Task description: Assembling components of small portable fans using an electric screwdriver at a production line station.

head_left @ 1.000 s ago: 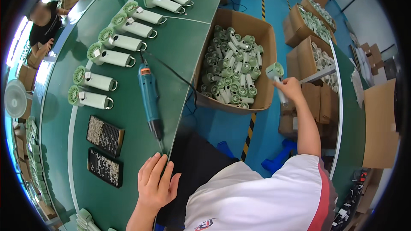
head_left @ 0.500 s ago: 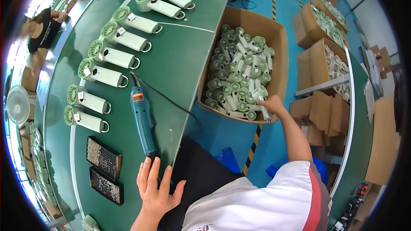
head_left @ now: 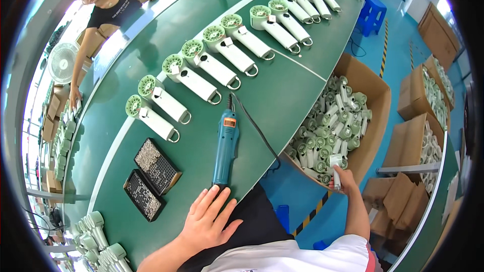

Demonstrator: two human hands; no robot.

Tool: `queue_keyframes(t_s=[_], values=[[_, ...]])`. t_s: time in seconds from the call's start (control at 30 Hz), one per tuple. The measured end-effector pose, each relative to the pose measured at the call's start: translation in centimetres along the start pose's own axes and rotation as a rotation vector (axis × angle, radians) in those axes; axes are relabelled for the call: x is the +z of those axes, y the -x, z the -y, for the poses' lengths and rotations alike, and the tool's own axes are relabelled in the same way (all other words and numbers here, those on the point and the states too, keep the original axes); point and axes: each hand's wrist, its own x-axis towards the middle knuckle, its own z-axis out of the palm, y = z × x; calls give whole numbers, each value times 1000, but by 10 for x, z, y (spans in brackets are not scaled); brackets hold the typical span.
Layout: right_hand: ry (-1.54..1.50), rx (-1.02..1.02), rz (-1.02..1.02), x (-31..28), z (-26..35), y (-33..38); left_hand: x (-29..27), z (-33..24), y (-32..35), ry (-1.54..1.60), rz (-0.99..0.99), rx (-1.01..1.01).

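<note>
My left hand (head_left: 209,220) lies flat with fingers spread at the table's near edge, its fingertips at the tail end of a blue electric screwdriver (head_left: 226,146). To the right, my right hand (head_left: 346,180) is closed around a handheld fan (head_left: 336,163) with a pale body, over the near rim of a cardboard box (head_left: 372,126). That box is filled with a heap of similar green-and-white fans (head_left: 330,131). On the green table, several white fans (head_left: 196,84) with green round heads and wrist loops lie in a slanting row beyond the screwdriver.
Two black trays (head_left: 157,166) of small screws sit left of the screwdriver, whose cord (head_left: 259,133) runs over the table edge. More fans (head_left: 98,239) are piled at the lower left. Across the table stands another person (head_left: 108,10). Further boxes (head_left: 411,141) line the right.
The view has swung left, so the table and box appear further right. My right hand still grips a fan at the box; my left hand stays by the screwdriver. The other person's arm now reaches down.
</note>
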Motion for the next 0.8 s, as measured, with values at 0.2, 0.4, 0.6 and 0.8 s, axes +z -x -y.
queue_keyframes(t_s=[0.2, 0.4, 0.6, 0.8], values=[[-135, -54, 104, -6, -12, -17, -2, 1, 0, -5, -29, -4], [-115, -60, 55, -7, -18, -16, -7, 2, 2, 58, -35, 32], [-33, -433, -83, 23, 41, 58, -9, 5, 8, 132, -132, 38], [25, -930, 188, 102, 149, 242, -30, -18, -16, 323, -338, 71]])
